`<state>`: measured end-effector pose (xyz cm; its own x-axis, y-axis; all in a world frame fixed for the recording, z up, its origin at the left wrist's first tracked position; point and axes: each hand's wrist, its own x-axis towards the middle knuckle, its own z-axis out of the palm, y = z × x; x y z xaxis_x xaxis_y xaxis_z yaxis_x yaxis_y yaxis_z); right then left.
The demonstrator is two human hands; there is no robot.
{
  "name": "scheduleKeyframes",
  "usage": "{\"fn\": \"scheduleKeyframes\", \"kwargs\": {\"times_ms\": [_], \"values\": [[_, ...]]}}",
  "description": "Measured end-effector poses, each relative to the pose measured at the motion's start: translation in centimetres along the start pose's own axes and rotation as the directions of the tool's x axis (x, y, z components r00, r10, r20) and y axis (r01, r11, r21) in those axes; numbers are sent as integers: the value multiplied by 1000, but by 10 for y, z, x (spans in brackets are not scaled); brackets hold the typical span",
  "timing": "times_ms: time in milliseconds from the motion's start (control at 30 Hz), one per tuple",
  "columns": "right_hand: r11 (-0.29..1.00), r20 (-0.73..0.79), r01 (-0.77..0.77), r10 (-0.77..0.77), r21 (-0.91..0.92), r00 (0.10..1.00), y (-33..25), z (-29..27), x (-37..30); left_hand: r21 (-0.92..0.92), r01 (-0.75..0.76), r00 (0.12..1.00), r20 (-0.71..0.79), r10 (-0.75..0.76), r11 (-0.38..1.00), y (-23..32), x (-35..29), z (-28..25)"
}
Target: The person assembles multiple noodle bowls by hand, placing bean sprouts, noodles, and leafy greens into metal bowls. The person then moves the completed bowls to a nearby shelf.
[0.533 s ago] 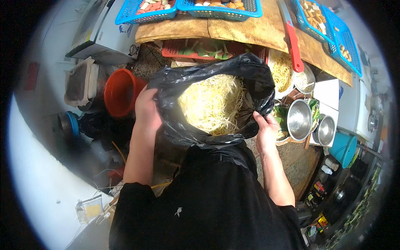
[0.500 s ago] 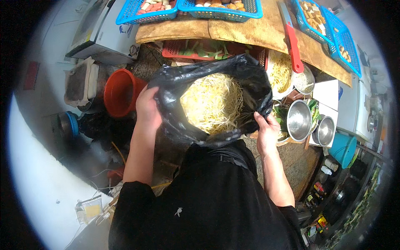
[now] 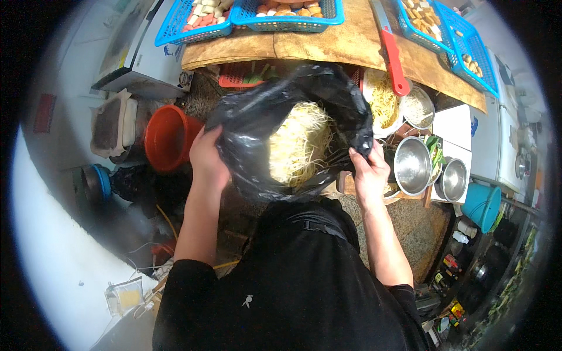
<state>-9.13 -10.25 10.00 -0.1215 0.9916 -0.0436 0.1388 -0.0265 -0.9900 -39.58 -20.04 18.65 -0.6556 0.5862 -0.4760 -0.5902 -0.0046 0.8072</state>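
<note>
Black bag of sprouts held open between two hands.
From my remote seat I see the left hand closed on the left side of the bag, its fingertips hidden by the plastic, while the right hand pinches the opposite rim, thumb on top and the other fingers mostly out of sight. The bag hangs in front of the body, mouth wide, with the pale sprouts heaped inside; neither hand touches them. Beyond it I have the table, where a red-handled knife lies between blue baskets. A red bucket stands left of the left hand; a steel bowl sits just right of the right hand.
</note>
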Motion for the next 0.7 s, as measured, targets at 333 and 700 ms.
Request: {"fn": "scheduleKeyframes", "kwargs": {"times_ms": [333, 700], "values": [[941, 63, -297, 291, 163, 955, 2, -21, -1, -84, 109, 994, -19, -111, 991, -2, -11, 33], [904, 4, -374, 381, 207, 924, 16, -19, 17, 242, -195, 976, -43, 212, 951, 2, -20, 2]]}}
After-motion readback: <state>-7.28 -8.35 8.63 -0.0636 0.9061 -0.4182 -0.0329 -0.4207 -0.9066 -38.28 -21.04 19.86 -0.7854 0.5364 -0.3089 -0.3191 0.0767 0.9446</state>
